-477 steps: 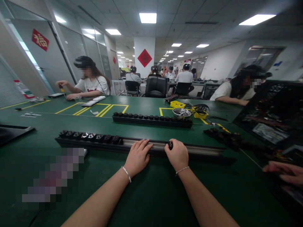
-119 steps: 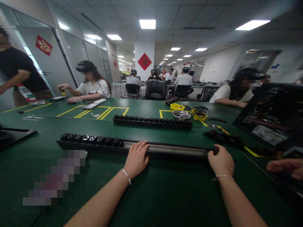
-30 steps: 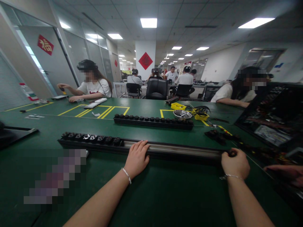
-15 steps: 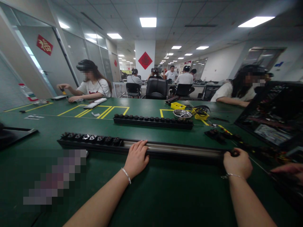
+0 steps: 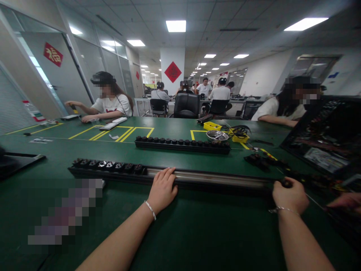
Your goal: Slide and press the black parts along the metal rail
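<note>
A long black power strip housing (image 5: 214, 180) lies across the bench in front of me, its bare metal-coloured inside showing along the right part. Black socket modules (image 5: 109, 165) sit in a row in its left end. My left hand (image 5: 163, 188) grips the housing near its middle, fingers over the far edge and thumb at the near side. At the housing's right end, my right hand (image 5: 290, 195) is closed around a small black socket module (image 5: 287, 183), mostly hidden by the fingers. Whether that module touches the housing I cannot tell.
Beyond lies a second strip (image 5: 183, 146) filled with sockets. Loose black parts (image 5: 256, 161), a metal bowl (image 5: 217, 135) and a yellow bin (image 5: 212, 126) stand to the right. A co-worker's hand (image 5: 344, 201) shows at the right edge, below a large black case (image 5: 324, 135).
My right hand has shifted a little to the right with the small black module, away from the housing's middle. My left hand and the housing stay where they were.
</note>
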`<state>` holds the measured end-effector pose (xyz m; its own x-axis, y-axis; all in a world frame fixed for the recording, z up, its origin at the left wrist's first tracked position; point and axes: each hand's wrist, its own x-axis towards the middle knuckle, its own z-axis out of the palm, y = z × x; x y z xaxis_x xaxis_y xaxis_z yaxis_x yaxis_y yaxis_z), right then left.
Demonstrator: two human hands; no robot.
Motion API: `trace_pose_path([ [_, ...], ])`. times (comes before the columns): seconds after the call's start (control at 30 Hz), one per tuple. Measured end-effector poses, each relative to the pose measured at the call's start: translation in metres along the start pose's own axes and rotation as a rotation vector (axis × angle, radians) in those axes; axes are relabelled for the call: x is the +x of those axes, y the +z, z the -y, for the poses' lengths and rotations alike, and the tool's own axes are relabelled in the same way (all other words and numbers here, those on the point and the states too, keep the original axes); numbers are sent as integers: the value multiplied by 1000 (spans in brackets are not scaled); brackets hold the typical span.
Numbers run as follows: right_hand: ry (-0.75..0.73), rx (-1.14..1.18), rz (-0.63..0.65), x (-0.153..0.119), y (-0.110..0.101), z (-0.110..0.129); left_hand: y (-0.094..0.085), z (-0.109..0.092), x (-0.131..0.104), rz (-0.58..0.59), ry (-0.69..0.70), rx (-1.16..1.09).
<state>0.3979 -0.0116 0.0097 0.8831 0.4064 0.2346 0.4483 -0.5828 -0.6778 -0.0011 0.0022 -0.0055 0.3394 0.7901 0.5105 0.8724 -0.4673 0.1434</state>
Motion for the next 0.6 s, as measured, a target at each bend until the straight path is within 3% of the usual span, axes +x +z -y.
trace_pose_path([
  [0.43,10,78,-85,14,3,-14,-1,0,0,14,-5,-5],
  [0.6,21,80,-114,40,19,-42,-1,1,0,7,-1,-7],
])
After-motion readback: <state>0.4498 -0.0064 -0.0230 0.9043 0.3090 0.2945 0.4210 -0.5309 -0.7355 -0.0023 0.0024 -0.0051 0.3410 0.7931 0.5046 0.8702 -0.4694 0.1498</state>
